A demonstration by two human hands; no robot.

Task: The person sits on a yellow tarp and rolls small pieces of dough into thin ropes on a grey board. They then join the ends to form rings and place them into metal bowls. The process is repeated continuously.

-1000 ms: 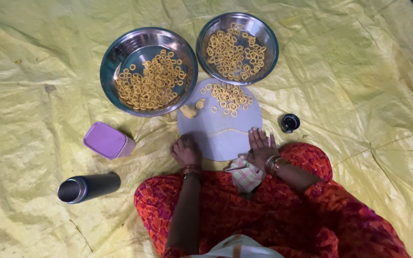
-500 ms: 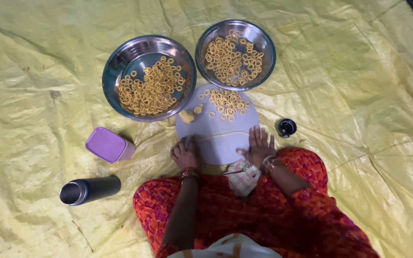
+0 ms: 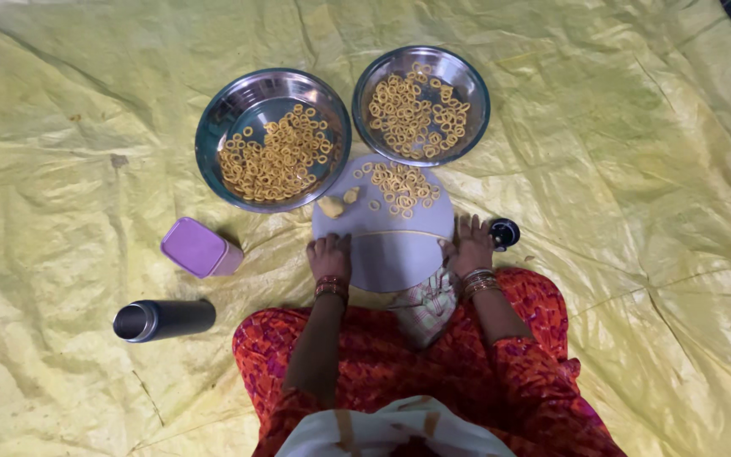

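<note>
Round board (image 3: pixel 391 258): pale grey-lilac disc lying flat on the yellow sheet (image 3: pixel 636 169), directly in front of the seated person's knees. A thin dough strand (image 3: pixel 399 234) runs straight across its middle from one hand to the other.

Left hand (image 3: pixel 328 257): palm down at the board's left edge, fingers flat and together, pressing on the strand's left end; closes around nothing. Bangles at the wrist.

Right hand (image 3: pixel 469 245): palm down at the board's right edge, fingers spread flat, on the strand's right end; likewise grips nothing. Bangles at the wrist.

Shaped rings (image 3: pixel 399 186): loose heap of small yellow dough rings on the far half of the board, beyond the strand.

Dough lumps (image 3: pixel 337 203): two small pale pieces at the far left rim of the board, just beside the left bowl.

Left steel bowl (image 3: pixel 239 101): round, shiny, on the sheet beyond the board to the left; holds a layer of yellow rings.

Right steel bowl (image 3: pixel 475 85): round, just beside the left one, its near rim touching or overlapping the board's far edge; also holds rings.

Purple box (image 3: pixel 198 247): small, lidded, on the sheet left of the board.

Dark flask (image 3: pixel 162 321): cylindrical, lying on its side, near the person's left knee.

Small dark cap (image 3: pixel 504 232): round, on the sheet just beside the right hand.

Checked cloth (image 3: pixel 426 309): folded on the red-patterned lap, below the board.
</note>
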